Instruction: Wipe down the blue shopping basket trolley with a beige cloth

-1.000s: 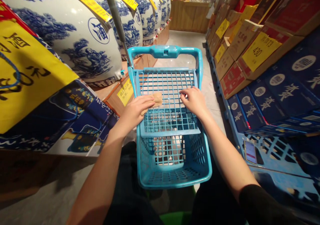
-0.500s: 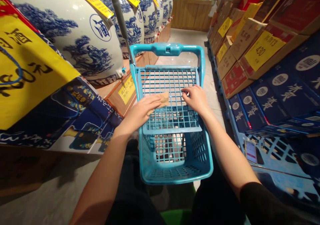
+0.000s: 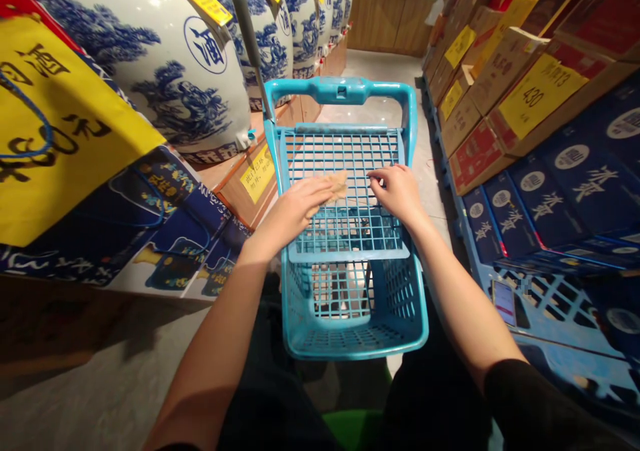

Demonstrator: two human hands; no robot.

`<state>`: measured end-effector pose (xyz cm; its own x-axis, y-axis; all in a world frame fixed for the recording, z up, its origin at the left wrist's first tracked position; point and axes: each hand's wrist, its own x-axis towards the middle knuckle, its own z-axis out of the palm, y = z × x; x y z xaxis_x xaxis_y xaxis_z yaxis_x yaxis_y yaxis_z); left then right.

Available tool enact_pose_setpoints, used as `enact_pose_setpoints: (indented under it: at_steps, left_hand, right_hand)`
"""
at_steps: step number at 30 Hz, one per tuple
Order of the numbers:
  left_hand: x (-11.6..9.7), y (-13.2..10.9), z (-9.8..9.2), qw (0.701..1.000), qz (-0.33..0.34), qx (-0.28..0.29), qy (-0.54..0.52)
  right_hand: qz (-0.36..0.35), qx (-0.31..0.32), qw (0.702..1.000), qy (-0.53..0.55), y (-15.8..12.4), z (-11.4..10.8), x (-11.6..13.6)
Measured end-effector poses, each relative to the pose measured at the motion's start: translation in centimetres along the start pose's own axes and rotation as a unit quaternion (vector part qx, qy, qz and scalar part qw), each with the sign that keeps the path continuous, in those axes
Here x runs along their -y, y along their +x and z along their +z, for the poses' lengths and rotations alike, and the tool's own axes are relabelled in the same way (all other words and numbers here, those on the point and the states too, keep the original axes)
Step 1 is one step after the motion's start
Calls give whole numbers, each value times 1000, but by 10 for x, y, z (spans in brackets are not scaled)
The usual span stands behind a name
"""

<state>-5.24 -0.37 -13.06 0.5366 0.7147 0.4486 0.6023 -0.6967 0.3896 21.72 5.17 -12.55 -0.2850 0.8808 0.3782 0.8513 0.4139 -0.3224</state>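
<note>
A blue plastic shopping cart (image 3: 357,354) stands between my legs, its grid flap (image 3: 350,256) lying across the upper part of the basket. My left hand (image 3: 303,204) presses a tan cloth (image 3: 341,183) against the left and middle of the grid, fingers stretched over it. Part of the cloth is hidden beneath the palm. At the grid's right side rests my right hand (image 3: 399,194), its fingers curled at the bars. Whether they hook through the bars is hard to see. Above both hands is the cart's handle (image 3: 343,89).
Large blue-and-white jars (image 3: 195,71) line the left side on a wooden stand (image 3: 240,194). A grey pole (image 3: 250,44) rises by the cart's left side. Stacked cartons (image 3: 525,97) and blue boxes (image 3: 540,197) stand on the right. A phone (image 3: 503,302) lies on a blue pallet (image 3: 560,304).
My left hand and the cloth have slid slightly to the right across the grid. My right hand keeps its place on the cart. The whole view has shifted a little.
</note>
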Motion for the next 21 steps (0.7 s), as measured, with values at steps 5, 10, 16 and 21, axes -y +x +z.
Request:
enact_pose_setpoints:
  at_steps: [5,10,16,21]
  left_hand:
    - [34,20,-12,995,-69,-50,48]
    - [8,43,15,1000,-19,-10,2]
    - [-1,42,21,998,14,25,-62]
    - [29,37,-2,999,-42,-23,-16]
  right_hand:
    - [-1,-10,1000,7,-1,2,1]
    - [8,-6,1000,-3,-1,-2,1]
    - [-4,-4,1000,5,13,1,-10]
    - [-21,9,1000,10,30,4,-21]
